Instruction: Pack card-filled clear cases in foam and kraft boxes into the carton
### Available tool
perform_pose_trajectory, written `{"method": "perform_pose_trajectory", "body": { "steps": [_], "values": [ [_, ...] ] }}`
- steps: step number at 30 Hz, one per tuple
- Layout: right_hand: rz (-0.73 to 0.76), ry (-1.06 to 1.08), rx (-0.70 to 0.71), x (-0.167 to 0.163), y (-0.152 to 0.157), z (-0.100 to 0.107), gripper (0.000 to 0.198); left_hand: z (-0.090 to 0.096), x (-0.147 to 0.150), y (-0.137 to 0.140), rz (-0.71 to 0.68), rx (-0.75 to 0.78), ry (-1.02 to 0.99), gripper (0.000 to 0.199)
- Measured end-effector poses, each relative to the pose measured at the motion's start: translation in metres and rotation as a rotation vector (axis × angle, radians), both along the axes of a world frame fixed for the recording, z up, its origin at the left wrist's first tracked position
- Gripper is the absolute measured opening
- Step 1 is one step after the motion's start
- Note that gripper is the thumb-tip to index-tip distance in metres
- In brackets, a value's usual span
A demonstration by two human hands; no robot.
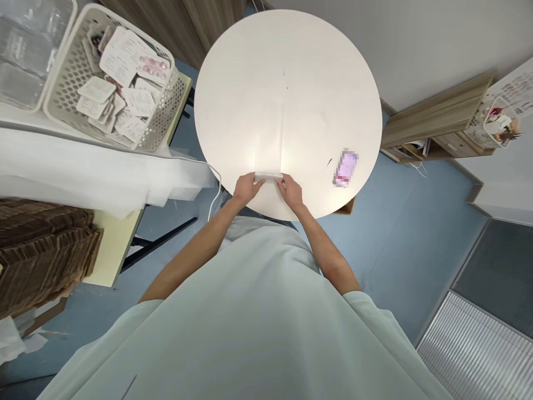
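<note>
A narrow whitish roll (pixel 268 175), perhaps of thin plastic film, lies crosswise near the front edge of the round white table (pixel 233 72). From it a faint, see-through strip (pixel 270 133) stretches flat across the tabletop, away from me. My left hand (pixel 246 189) grips the roll's left end, with the thumb on the near side. At the right end, my right hand (pixel 290 191) holds it the same way, fingers curled. Both hands rest at table height. To their right lies a pixelated purple rectangular object (pixel 346 168).
At left, a perforated white basket (pixel 62 105) holds several printed packets beside a bin of clear plastic boxes (pixel 25 50). White sheeting (pixel 104 172) and stacked brown cardboard (pixel 45 250) lie nearer. A white cable (pixel 219 186) hangs by the table. A wooden cabinet (pixel 441 119) stands right.
</note>
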State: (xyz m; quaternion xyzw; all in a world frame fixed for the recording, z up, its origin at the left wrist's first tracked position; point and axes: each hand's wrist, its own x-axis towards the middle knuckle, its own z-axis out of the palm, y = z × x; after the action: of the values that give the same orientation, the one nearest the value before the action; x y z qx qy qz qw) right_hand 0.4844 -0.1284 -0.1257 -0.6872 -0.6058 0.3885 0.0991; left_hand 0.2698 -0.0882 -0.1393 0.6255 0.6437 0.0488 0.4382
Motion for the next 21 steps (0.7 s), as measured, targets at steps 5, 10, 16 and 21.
{"method": "perform_pose_trajectory", "body": {
  "steps": [5,10,16,21],
  "values": [
    [-0.142,0.035,-0.020,-0.003,0.020,-0.012,0.040,-0.006,0.016,0.009,0.092,-0.039,0.093,0.028],
    [-0.207,-0.023,-0.014,-0.011,0.034,-0.016,0.052,-0.005,0.030,0.014,0.119,0.098,0.074,0.066],
    [0.231,-0.067,0.077,-0.006,0.046,0.001,0.048,-0.007,0.029,0.024,-0.243,0.207,-0.056,0.055],
    [0.337,-0.049,0.085,0.004,0.034,0.003,0.048,-0.001,0.014,0.013,-0.337,0.211,-0.075,0.062]
  ]
}}
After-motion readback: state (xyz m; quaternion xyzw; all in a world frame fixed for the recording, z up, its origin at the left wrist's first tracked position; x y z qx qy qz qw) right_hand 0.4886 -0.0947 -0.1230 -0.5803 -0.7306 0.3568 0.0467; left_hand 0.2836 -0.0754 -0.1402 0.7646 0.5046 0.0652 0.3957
